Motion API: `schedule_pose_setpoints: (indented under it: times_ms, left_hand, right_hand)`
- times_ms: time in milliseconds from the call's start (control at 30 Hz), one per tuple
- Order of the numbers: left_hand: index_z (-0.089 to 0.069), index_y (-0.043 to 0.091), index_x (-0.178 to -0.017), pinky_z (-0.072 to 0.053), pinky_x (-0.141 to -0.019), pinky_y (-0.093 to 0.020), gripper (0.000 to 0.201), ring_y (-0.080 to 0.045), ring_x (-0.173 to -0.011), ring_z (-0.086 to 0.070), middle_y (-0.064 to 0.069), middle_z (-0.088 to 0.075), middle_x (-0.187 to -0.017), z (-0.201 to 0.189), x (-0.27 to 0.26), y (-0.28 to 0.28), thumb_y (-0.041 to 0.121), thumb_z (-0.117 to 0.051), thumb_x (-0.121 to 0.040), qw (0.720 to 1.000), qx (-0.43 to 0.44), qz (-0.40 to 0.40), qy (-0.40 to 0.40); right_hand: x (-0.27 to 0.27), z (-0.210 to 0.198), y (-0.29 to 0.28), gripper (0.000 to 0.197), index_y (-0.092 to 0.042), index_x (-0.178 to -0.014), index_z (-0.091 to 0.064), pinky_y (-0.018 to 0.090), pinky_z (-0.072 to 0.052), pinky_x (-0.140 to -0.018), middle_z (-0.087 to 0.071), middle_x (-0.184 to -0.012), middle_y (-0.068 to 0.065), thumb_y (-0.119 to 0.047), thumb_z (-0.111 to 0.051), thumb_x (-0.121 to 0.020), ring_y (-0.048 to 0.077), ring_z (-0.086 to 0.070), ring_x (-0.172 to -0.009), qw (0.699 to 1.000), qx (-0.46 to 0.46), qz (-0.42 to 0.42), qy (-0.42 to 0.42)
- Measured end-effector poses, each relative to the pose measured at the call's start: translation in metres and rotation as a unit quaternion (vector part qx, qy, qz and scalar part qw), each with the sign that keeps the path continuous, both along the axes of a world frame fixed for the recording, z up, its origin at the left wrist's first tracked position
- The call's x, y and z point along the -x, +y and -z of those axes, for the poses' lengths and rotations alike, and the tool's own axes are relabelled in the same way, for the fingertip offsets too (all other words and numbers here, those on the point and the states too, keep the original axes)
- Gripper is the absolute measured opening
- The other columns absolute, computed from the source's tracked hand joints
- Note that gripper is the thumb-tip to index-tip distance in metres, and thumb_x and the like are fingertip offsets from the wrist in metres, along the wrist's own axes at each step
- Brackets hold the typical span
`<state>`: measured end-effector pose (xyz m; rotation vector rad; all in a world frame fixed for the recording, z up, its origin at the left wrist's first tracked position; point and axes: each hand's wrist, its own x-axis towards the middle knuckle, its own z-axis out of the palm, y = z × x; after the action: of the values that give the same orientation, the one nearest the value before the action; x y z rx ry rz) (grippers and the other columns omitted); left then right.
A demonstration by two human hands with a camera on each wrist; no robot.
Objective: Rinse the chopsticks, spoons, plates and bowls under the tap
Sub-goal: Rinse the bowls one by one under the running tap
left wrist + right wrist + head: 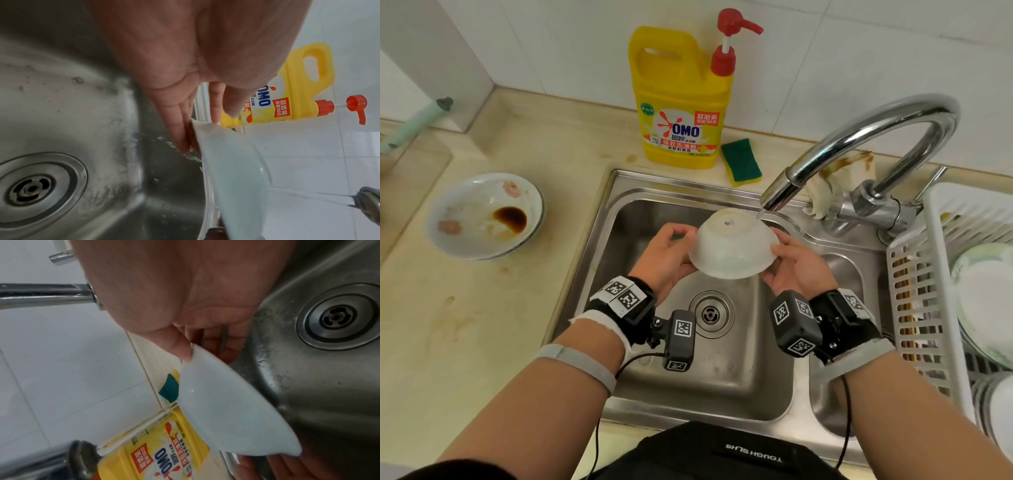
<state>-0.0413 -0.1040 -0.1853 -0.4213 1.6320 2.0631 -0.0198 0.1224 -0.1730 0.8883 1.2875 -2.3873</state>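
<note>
Head view: white bowl [732, 247] upside down over the sink [599, 219], just under the tap [777, 195], left hand [667, 255] and right hand [799, 263] gripping opposite rims. Left wrist view: water runs off the rim by the fingers [180, 129]. Right wrist view: thumb [176, 345] pinches the rim. Best to rotate it slowly, tilted, so the stream covers everything.

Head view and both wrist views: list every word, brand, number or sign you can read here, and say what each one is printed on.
"OMO": yellow detergent bottle, front label, all three views.
"超值装": red patch on that label, clearest in the left wrist view.
"TOUGH SLHS": black garment at the person's waist, upside down.
Smaller label lines: too small to read.
Wrist-camera markers: square code patterns, no words.
</note>
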Motion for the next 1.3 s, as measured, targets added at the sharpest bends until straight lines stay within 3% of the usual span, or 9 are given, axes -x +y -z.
schedule_pose_setpoints:
  times_ms: [100, 267, 400, 567, 767, 933, 1067, 1167, 1300]
  left_hand:
    - [-0.048, 0.011, -0.136, -0.056, -0.099, -0.042, 0.035, -0.029, -0.120, -0.063, -0.014, -0.060, -0.131, 0.004, 0.000, 0.006, 0.023, -0.056, -0.104, 1.000, -0.001, -0.003, -0.011]
    - [-0.044, 0.015, -0.148, -0.056, -0.098, -0.047, 0.048, -0.027, -0.126, -0.059, -0.008, -0.059, -0.135, 0.007, 0.001, 0.004, 0.020, -0.059, -0.102, 0.999, -0.021, 0.021, -0.016]
    - [-0.050, 0.018, -0.144, -0.060, -0.092, -0.046, 0.044, -0.025, -0.125, -0.059, -0.006, -0.060, -0.137, 0.002, 0.000, 0.006, 0.021, -0.061, -0.102, 0.999, -0.012, 0.033, -0.008]
    - [-0.049, 0.015, -0.144, -0.061, -0.088, -0.044, 0.046, -0.025, -0.124, -0.059, -0.008, -0.058, -0.135, 0.000, 0.001, 0.007, 0.018, -0.063, -0.100, 0.999, 0.005, 0.033, 0.010]
    - [-0.046, 0.016, -0.140, -0.062, -0.083, -0.039, 0.046, -0.024, -0.122, -0.060, -0.009, -0.058, -0.132, -0.006, -0.001, 0.011, 0.016, -0.065, -0.098, 0.999, -0.003, 0.045, 0.019]
    - [-0.044, 0.016, -0.136, -0.062, -0.084, -0.044, 0.045, -0.026, -0.122, -0.060, -0.011, -0.061, -0.128, -0.010, 0.000, 0.016, 0.016, -0.067, -0.097, 0.998, 0.005, 0.062, 0.022]
    - [-0.044, 0.017, -0.136, -0.063, -0.083, -0.042, 0.045, -0.027, -0.119, -0.061, -0.014, -0.062, -0.127, -0.009, 0.001, 0.015, 0.017, -0.067, -0.097, 0.998, 0.010, 0.060, 0.022]
    - [-0.044, 0.017, -0.136, -0.063, -0.083, -0.043, 0.046, -0.026, -0.118, -0.061, -0.013, -0.061, -0.127, -0.010, 0.001, 0.013, 0.018, -0.067, -0.097, 0.998, 0.018, 0.058, 0.026]
    - [-0.045, 0.014, -0.137, -0.063, -0.082, -0.045, 0.047, -0.024, -0.118, -0.062, -0.012, -0.061, -0.128, -0.010, 0.002, 0.014, 0.020, -0.068, -0.096, 0.998, 0.034, 0.050, 0.029]
  right_hand:
    - [0.000, -0.003, -0.001, 0.051, -0.014, -0.141, -0.057, 0.033, -0.058, -0.072, -0.065, -0.124, 0.010, 0.006, -0.043, -0.097, 0.024, -0.064, -0.102, 0.998, -0.048, -0.021, 0.023]
    - [0.001, -0.008, -0.009, 0.037, -0.023, -0.133, -0.064, 0.038, -0.060, -0.079, -0.070, -0.121, 0.003, -0.018, -0.067, -0.097, 0.022, -0.066, -0.112, 0.981, -0.168, -0.088, 0.043]
    - [0.005, 0.005, -0.009, 0.065, -0.026, -0.137, -0.057, 0.047, -0.058, -0.095, -0.067, -0.126, 0.001, -0.029, -0.086, -0.079, 0.020, -0.066, -0.114, 0.950, -0.276, -0.129, 0.061]
    - [0.012, 0.015, -0.002, 0.114, -0.037, -0.139, -0.049, 0.049, -0.052, -0.104, -0.058, -0.135, -0.004, -0.081, -0.086, -0.040, 0.019, -0.057, -0.125, 0.882, -0.415, -0.213, 0.064]
    - [0.018, 0.004, -0.013, 0.129, -0.028, -0.146, -0.041, 0.044, -0.048, -0.108, -0.046, -0.142, -0.001, -0.086, -0.079, -0.037, 0.018, -0.050, -0.129, 0.845, -0.487, -0.214, 0.049]
    - [0.023, 0.003, -0.022, 0.123, -0.023, -0.145, -0.042, 0.045, -0.048, -0.106, -0.048, -0.141, 0.003, -0.087, -0.069, -0.044, 0.023, -0.053, -0.125, 0.877, -0.462, -0.131, 0.001]
    - [0.022, 0.008, -0.019, 0.093, -0.029, -0.128, -0.056, 0.048, -0.054, -0.100, -0.063, -0.124, -0.005, -0.085, -0.068, -0.056, 0.017, -0.064, -0.111, 0.913, -0.398, -0.088, 0.002]
    - [0.020, 0.009, -0.014, 0.083, -0.027, -0.123, -0.063, 0.049, -0.056, -0.098, -0.070, -0.116, -0.007, -0.079, -0.068, -0.060, 0.015, -0.068, -0.107, 0.932, -0.352, -0.082, 0.022]
    - [0.013, 0.007, -0.009, 0.081, -0.025, -0.131, -0.063, 0.051, -0.055, -0.101, -0.071, -0.123, -0.003, -0.065, -0.076, -0.061, 0.019, -0.068, -0.114, 0.946, -0.301, -0.113, 0.050]
